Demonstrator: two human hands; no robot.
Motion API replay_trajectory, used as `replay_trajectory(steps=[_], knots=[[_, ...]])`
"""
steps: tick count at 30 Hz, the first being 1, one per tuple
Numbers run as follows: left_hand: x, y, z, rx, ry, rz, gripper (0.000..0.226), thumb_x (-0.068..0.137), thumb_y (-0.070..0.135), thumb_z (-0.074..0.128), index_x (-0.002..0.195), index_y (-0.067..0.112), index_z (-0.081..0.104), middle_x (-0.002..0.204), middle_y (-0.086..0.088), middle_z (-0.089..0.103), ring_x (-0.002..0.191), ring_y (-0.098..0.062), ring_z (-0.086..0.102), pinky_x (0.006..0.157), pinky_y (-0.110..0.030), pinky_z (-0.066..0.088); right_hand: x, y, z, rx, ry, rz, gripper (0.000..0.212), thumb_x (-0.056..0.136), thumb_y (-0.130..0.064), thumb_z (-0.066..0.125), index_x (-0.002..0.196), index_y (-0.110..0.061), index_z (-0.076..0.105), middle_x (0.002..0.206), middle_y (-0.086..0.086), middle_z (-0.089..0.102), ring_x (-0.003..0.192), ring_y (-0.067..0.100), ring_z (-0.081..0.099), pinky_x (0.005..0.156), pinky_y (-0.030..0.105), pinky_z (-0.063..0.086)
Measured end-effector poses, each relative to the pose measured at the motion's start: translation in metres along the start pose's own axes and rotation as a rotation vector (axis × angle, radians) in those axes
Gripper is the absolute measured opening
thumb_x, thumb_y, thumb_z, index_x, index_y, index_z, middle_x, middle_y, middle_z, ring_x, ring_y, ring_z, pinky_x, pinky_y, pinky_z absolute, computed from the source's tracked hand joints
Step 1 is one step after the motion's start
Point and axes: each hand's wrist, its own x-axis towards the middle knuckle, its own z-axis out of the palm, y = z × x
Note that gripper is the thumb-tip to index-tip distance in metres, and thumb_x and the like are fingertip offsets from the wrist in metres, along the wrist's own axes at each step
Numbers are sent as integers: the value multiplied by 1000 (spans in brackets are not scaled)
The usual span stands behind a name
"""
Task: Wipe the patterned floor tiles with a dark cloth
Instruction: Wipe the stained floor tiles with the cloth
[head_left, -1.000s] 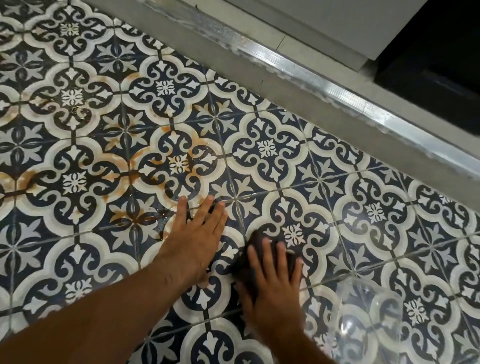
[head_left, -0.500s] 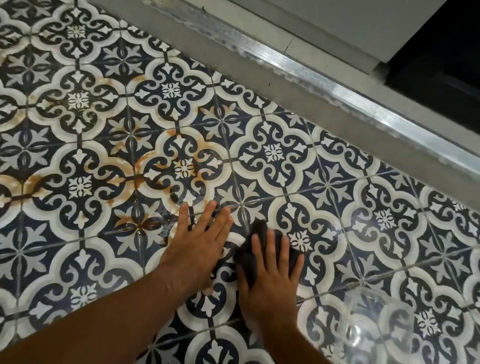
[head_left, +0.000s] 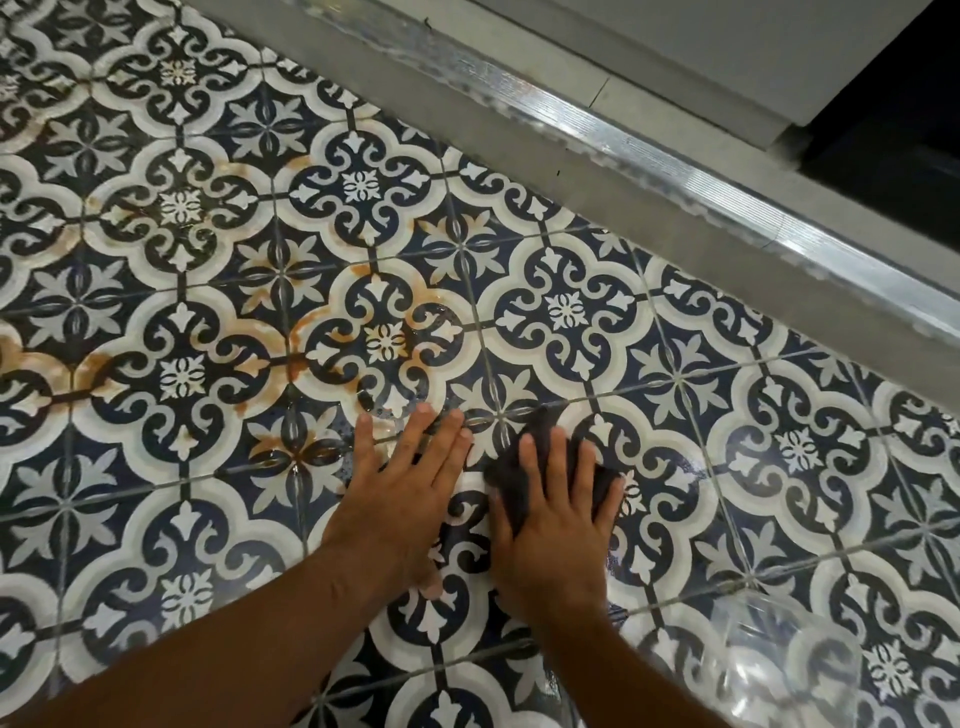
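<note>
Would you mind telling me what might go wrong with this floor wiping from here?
The clear container sits beside the right forearm; a backward stroke could knock it over. The orange stains lie left of the dark cloth under the right hand, so wiping may smear them onto cleaner tiles. The left hand rests flat on shiny, possibly wet tile and might slip.

Room ahead, tight sideways
From the right hand (head_left: 556, 530): bare blue-and-white patterned floor tiles (head_left: 571, 312) at 12 to 3 o'clock, left hand (head_left: 400, 499) blocking 9, clear plastic container (head_left: 779, 670) near at 4.
</note>
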Motion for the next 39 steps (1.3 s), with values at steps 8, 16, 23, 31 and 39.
replay_trajectory(steps=[8, 16, 23, 31, 39], knots=[[-11, -2, 12, -73, 12, -173, 152, 57, 85, 60, 133, 9, -47, 140, -9, -55, 133, -34, -44, 94, -72, -27, -2, 11, 0, -94, -17, -350, 66, 97, -66, 19, 154, -33, 17, 164, 1, 13, 151, 28, 3, 114, 59, 3], [-11, 0, 16, -119, 9, -213, 155, 54, 86, 61, 132, 9, -48, 139, -9, -56, 134, -34, -43, 99, -75, -22, 12, -21, 3, 10, 23, -60, 66, 97, -66, 9, 154, -33, 5, 164, 1, -1, 150, 26, -13, 116, 56, -12], [-16, 0, 19, -152, -5, -235, 150, 59, 87, 55, 123, 10, -55, 134, -10, -59, 132, -34, -45, 103, -75, -15, 18, -3, -2, -79, -21, -407, 65, 97, -64, 17, 154, -34, 10, 164, 0, 5, 151, 28, 0, 117, 59, -3], [-12, 0, 22, -117, 7, -230, 151, 56, 89, 56, 128, 9, -51, 134, -10, -59, 128, -34, -49, 97, -74, -24, 12, -28, 5, 41, 18, -84, 66, 97, -64, 9, 155, -32, 7, 164, 2, -1, 150, 25, -12, 116, 54, -13], [-12, 1, 21, -95, 28, -236, 149, 58, 90, 52, 127, 8, -51, 133, -10, -60, 125, -33, -52, 90, -71, -33, 49, 9, -9, -89, -10, -349, 63, 97, -64, 11, 152, -36, -2, 165, -1, -1, 150, 21, -14, 116, 54, -13]])
